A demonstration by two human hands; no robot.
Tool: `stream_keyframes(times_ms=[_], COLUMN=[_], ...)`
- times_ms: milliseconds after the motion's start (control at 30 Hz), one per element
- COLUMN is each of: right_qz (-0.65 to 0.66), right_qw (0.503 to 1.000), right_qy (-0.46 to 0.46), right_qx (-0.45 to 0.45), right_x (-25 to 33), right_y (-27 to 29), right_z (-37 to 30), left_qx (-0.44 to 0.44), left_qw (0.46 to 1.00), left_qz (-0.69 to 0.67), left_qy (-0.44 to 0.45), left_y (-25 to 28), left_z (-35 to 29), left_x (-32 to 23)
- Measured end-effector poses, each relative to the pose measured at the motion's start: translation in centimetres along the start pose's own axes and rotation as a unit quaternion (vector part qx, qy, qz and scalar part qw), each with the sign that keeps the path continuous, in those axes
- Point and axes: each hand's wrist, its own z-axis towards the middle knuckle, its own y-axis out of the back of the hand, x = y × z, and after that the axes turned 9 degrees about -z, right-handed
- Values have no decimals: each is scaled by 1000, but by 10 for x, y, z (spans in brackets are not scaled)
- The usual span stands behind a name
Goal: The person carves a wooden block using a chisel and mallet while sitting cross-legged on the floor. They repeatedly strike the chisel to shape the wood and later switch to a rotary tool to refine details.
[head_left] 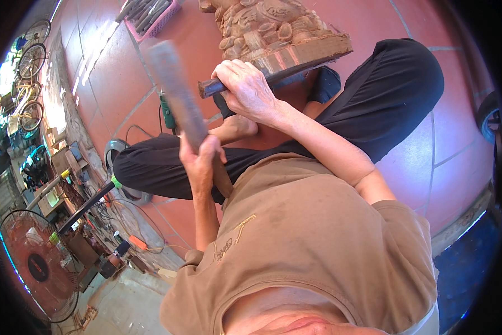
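Observation:
My left hand [199, 160] is wrapped round a long wooden mallet [184, 103], whose far end is smeared by motion. The mallet's lower end reaches down against my brown shirt. My right hand [246, 89] grips a chisel [211, 87]. Its dark butt end sticks out left of my fist, close to the mallet but apart from it. The chisel points right, along the near side of a carved wooden sculpture [267, 28] with knobbly relief and a flat base. Whether its tip touches the wood I cannot tell.
A pink basket [153, 19] of dark tools stands at the far left on the red tiled floor [108, 84]. Beside my leg lies a green power tool [167, 111] with a cord. Farther left are a fan [37, 267], cables and bicycles [32, 61]. My crossed legs flank the work.

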Motion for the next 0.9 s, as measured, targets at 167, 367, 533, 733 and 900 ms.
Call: stream_keyframes(times_ms=[167, 367, 533, 733, 900], right_qz=[-5, 7, -1, 0, -4], right_qw=[1000, 999, 1000, 1000, 1000], right_qy=[5, 21, 9, 1, 2], right_qx=[0, -37, -3, -18, -4], right_x=[-1, -4, -2, -3, -1], right_y=[2, -2, -1, 0, 1], right_z=[1, 1, -1, 0, 0], left_qx=[5, -25, 26, -30, -56], left_qw=[1000, 990, 998, 994, 995], left_qz=[9, -60, 45, -76, -49], left_qy=[22, -122, 46, -66, -73], left_y=[0, 5, 1, 6, 2], left_z=[-1, -7, -6, -6, -12], left_x=[0, -14, -9, -13, -7])
